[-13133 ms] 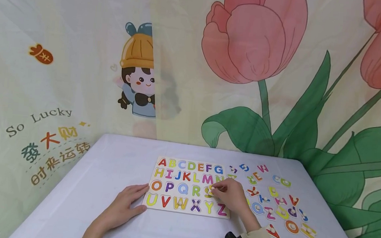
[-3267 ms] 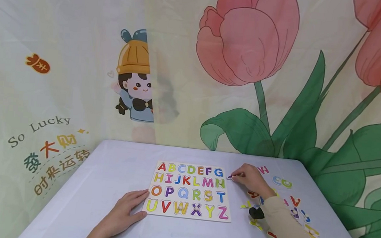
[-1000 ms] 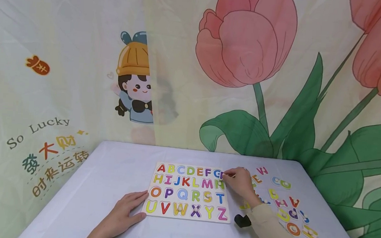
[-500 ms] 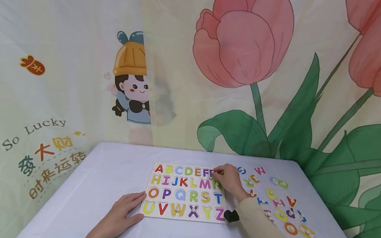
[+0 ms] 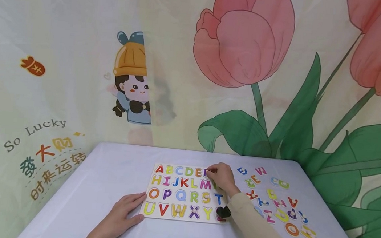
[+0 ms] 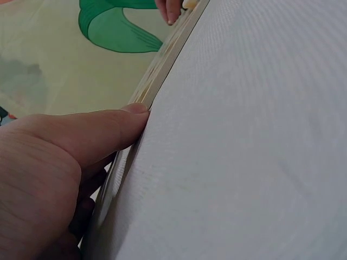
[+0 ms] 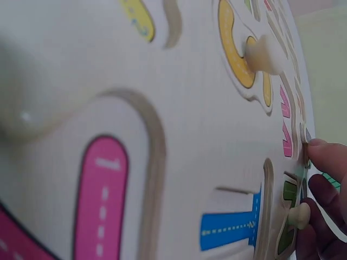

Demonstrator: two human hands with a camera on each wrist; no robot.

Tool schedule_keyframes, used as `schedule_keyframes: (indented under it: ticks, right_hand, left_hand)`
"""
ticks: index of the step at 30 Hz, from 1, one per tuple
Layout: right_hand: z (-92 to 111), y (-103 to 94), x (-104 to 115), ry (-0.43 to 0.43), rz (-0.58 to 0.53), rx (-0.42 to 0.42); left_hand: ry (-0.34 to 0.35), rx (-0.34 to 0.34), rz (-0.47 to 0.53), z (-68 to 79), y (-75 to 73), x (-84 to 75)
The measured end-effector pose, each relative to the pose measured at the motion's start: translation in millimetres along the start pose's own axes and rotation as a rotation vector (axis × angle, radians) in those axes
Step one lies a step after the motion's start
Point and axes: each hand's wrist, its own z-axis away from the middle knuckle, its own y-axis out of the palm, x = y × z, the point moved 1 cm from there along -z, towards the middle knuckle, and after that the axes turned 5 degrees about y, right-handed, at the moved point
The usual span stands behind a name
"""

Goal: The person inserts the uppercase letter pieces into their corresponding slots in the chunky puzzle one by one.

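Observation:
A wooden alphabet puzzle board (image 5: pixel 186 203) lies on the table, printed with coloured letters in rows. My left hand (image 5: pixel 119 213) rests at its left edge with fairly straight fingers; in the left wrist view the thumb (image 6: pixel 116 127) touches the board's side. My right hand (image 5: pixel 221 177) pinches a purple letter piece (image 5: pixel 205 173) over the F place in the top row, the fingers covering most of it. Knobbed pieces W (image 5: pixel 178 210), X (image 5: pixel 194 212) and S (image 5: pixel 206 197) sit in the board. The right wrist view shows a knobbed green piece (image 7: pixel 287 219) near the right fingers.
Several loose letter pieces lie right of the board, among them an orange O (image 5: pixel 292 229), a yellow H (image 5: pixel 308 233) and a pink W (image 5: pixel 260 171). A black object (image 5: pixel 223 211) at the right wrist hides part of the Z. A printed curtain (image 5: pixel 173 78) hangs behind the table.
My right hand has gone from the loose pieces to the board with the purple letter, then left past G to F. The T place was bared earlier. The left hand has stayed put.

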Motion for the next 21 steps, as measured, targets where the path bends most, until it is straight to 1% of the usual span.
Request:
schedule_keyframes:
  ticks: [7,10,14,21]
  right_hand:
    - [-0.7,0.7,-2.1,0.017,0.012,-0.006]
    - [-0.7,1.0,-3.4,0.029,0.015,0.005]
    - [0.2,2.4,-3.6,0.023,0.033,0.017]
    - [-0.4,4.7,0.6,0.001,0.031,0.007]
  left_hand:
    - [-0.014,0.004,0.011,-2.9,1.0,-2.3]
    - [-0.021,0.003,0.007,-3.5,1.9,-2.1]
    - [-0.031,0.013,0.009,-2.5,2.5,-1.7]
    - [-0.023,0.010,-0.004,-1.3,0.3,-0.6]
